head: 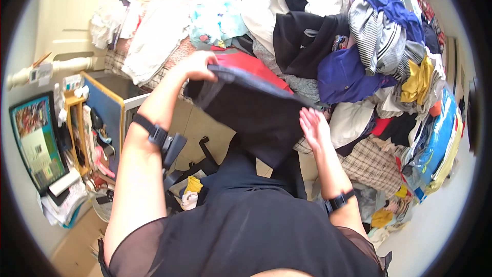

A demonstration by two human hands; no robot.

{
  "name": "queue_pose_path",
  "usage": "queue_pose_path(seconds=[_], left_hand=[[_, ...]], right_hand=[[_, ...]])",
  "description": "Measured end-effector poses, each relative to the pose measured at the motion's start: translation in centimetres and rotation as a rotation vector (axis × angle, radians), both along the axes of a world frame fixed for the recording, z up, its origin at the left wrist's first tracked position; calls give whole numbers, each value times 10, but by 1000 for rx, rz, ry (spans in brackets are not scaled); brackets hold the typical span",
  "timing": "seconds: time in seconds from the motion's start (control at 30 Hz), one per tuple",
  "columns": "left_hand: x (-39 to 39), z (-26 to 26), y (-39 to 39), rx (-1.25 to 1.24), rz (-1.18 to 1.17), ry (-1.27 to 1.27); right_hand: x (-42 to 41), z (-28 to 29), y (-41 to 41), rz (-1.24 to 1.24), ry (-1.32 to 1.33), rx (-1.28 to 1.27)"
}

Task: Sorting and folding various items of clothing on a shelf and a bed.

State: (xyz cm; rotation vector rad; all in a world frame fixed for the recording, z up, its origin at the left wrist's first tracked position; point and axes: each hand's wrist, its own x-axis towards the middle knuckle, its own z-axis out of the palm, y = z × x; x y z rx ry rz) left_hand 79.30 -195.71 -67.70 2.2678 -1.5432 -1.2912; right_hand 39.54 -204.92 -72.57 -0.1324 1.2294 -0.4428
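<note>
A black garment with a grey-blue edge (pixel 253 119) hangs in front of me, stretched between my hands. My left hand (pixel 201 67) grips its upper left corner, thumb and fingers pinching the edge. At its right end, my right hand (pixel 313 125) touches the garment with the palm turned up and the fingers fairly straight; whether it pinches the cloth I cannot tell. Just behind the garment lies red cloth (pixel 250 65) at the front of the heap. Farther back are a black garment (pixel 294 46), a purple-blue garment (pixel 346 77) and a striped garment (pixel 373 30).
Heaped clothes cover much of the bed, whose checked cover (pixel 373 163) hangs at the front. A blue plastic-wrapped package (pixel 440 134) stands at the right. To the left are a screen (pixel 38 142), a blue board (pixel 103 119) and a small wooden shelf (pixel 77 130).
</note>
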Motion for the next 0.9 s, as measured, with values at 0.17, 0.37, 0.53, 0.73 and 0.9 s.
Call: queue_pose_path(seconds=[0.17,0.37,0.53,0.73,0.9], left_hand=[[23,-103,11,-292,435,-164],[18,-116,38,-60,509,-132],[42,-102,36,-130,451,75],[46,-111,32,-401,176,-637],[-92,-77,0,-638,-211,-197]], right_hand=[[47,-63,20,627,536,-645],[52,-46,31,1149,851,-1059],[53,-51,34,1194,866,-1135],[21,-62,32,879,760,-1173],[-81,-60,-5,205,1556,-1044]])
